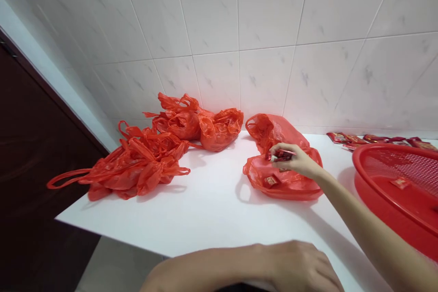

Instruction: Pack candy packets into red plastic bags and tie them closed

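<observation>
My right hand (292, 159) is closed around several small shiny red packets (283, 155), just above an open red plastic bag (287, 193). Inside that bag's mouth lies another small red packet (271, 180) with gold print. A second red plastic bag (278, 130) lies directly behind it, its handle loop towards the left. At the bottom of the view my left hand (304, 264) is bent over near the table's front edge, back of the hand up. Its fingertips are out of sight, so what they do cannot be made out.
A red plastic basket (376, 191) at the right has a few packets inside. More red packets (372, 139) lie behind it along the tiled wall (267, 32). Filled red bags (219, 130) stand at the back; several more (137, 169) are heaped on the white table (205, 210) at left.
</observation>
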A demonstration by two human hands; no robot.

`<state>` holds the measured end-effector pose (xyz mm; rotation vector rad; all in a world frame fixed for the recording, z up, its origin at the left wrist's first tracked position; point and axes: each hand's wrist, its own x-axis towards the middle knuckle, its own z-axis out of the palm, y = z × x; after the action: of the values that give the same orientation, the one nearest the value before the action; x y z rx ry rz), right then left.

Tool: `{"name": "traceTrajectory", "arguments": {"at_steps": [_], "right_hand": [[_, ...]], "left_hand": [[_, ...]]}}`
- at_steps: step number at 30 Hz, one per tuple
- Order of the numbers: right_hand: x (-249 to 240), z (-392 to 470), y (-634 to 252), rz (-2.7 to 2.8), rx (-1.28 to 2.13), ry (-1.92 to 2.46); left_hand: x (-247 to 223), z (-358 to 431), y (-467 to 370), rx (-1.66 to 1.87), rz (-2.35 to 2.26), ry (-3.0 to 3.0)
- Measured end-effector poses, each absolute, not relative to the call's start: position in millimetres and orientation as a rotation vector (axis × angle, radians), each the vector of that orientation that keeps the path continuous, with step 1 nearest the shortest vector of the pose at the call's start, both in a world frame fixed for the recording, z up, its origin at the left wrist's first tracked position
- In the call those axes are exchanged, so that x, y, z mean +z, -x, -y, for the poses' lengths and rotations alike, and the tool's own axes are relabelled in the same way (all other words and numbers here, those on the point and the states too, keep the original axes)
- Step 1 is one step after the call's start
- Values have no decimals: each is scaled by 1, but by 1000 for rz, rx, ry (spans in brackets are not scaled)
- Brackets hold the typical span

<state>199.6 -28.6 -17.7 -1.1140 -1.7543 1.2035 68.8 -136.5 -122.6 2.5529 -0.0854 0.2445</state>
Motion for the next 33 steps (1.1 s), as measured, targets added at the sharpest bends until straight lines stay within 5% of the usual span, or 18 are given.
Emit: {"name": "traceTrajectory", "arguments": {"at_steps": [6,12,20,33], "right_hand": [[-47,15,-206,1914,855,1080],[-63,18,-214,1829,829,1079],[-95,31,-215,1666,921,1055],[-93,50,-217,1401,1209,1063]], "left_hand": [[-78,87,-19,1174,-240,-2451],[-62,42,12,1501,-761,-2393],[-95,36,29,1016,-1468,-2253],[-90,49,20,844,-1332,-2137]]}}
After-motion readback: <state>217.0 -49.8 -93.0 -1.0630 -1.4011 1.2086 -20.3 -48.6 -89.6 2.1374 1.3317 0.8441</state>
